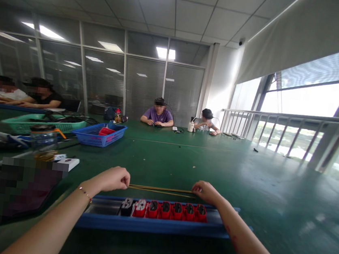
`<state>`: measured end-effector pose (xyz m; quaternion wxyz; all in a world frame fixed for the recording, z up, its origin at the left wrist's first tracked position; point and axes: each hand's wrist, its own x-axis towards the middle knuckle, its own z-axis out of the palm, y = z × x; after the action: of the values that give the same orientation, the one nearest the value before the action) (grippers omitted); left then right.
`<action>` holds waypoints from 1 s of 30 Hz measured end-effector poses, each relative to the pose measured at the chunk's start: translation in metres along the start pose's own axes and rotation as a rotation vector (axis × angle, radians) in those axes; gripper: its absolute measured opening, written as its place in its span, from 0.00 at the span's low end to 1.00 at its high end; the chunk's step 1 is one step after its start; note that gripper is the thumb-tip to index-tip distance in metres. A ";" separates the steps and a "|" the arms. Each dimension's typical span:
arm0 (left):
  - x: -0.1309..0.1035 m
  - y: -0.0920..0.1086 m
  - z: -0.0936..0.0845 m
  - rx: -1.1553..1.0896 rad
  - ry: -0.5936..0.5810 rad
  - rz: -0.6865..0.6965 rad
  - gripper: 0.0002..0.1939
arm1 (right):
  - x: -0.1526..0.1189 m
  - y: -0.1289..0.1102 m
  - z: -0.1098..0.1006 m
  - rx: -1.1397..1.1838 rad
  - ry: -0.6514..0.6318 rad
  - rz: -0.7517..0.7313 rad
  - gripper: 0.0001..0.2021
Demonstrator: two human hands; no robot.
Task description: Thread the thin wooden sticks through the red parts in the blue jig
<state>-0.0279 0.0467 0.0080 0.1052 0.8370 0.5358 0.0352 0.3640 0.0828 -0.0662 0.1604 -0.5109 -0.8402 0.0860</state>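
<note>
A thin yellow band [160, 190] is stretched nearly level between my hands, showing as two strands that lie close together. My left hand [116, 178] pinches its left end; a bracelet circles that wrist. At the other end, my right hand [205, 190] grips the band with curled fingers. Just nearer to me lies a long blue tray [152, 225] with a metallic inner channel. In it stands a row of several small red blocks [165, 211] with dark or grey tops, and a black block [126, 207] at the row's left end. My right forearm crosses over the tray's right end.
On the left of the green table [159, 158] are a blue basket [99, 137] with red items, a green basket [19, 123] holding cables, a glass jar [43, 141] and a dark tablet-like object [29, 192]. Several people sit along the far side, one in a purple shirt [167, 117].
</note>
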 end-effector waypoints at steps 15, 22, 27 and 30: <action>0.029 0.007 0.033 0.192 0.077 0.011 0.11 | -0.007 -0.019 -0.010 -0.216 -0.014 -0.105 0.12; 0.035 0.009 0.037 0.256 0.050 0.040 0.15 | -0.006 -0.024 -0.013 -0.253 -0.056 -0.081 0.14; 0.033 0.013 0.037 0.249 0.055 0.034 0.11 | -0.008 -0.022 -0.011 -0.264 -0.042 -0.058 0.14; 0.025 0.015 0.032 0.220 0.096 0.042 0.08 | -0.010 -0.023 -0.014 -0.261 0.004 -0.028 0.12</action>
<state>0.0011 0.0586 -0.0216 -0.0139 0.8520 0.5231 0.0186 0.3544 0.0630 -0.0484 0.0955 -0.5159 -0.8509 -0.0273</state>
